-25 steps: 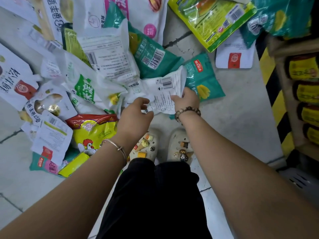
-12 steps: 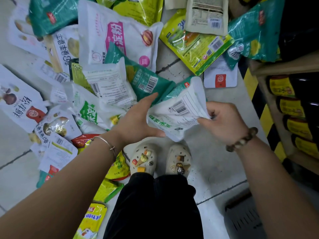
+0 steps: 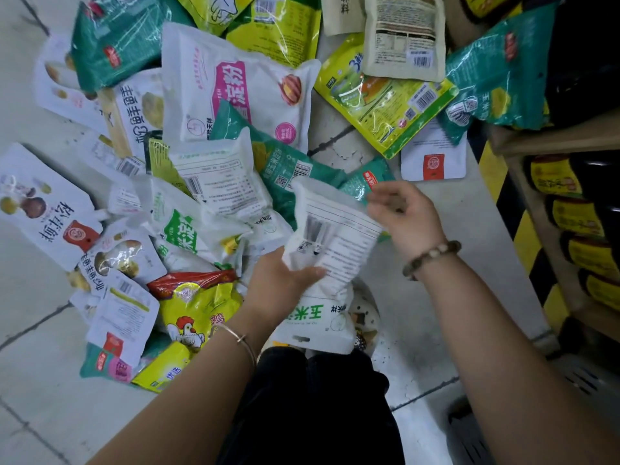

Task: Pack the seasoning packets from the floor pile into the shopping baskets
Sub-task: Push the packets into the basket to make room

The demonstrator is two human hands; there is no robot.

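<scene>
Fingers and thumb of the left hand clamp the lower end of a white seasoning packet, which is held tilted, barcode side up. A second white packet hangs beneath it. The blurred right hand sits at the packet's upper right corner with fingers loosely curled; whether they pinch it I cannot tell. Beyond, glossy, crinkled pouches overlap in the floor pile on pale tiles. Dark bottles line a shelf at right.
</scene>
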